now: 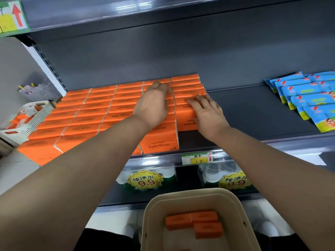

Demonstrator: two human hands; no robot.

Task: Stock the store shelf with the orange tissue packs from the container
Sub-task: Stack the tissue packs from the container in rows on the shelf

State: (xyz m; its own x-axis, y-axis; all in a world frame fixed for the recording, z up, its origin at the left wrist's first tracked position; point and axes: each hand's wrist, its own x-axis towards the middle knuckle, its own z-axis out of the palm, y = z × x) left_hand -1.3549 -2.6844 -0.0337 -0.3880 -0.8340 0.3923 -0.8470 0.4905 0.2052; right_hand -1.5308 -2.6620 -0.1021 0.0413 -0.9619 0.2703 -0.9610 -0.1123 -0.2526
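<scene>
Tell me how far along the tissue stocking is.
Well along: rows of orange tissue packs cover the left part of the shelf. In hand: the left hand and right hand rest on the rightmost rows. Left: three loose packs lie in the container, and bare shelf remains beside the rows.

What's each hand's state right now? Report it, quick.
Left hand: fingers curled over the orange tissue packs; grip cannot be told.
Right hand: open, fingers flat on the packs.
</scene>
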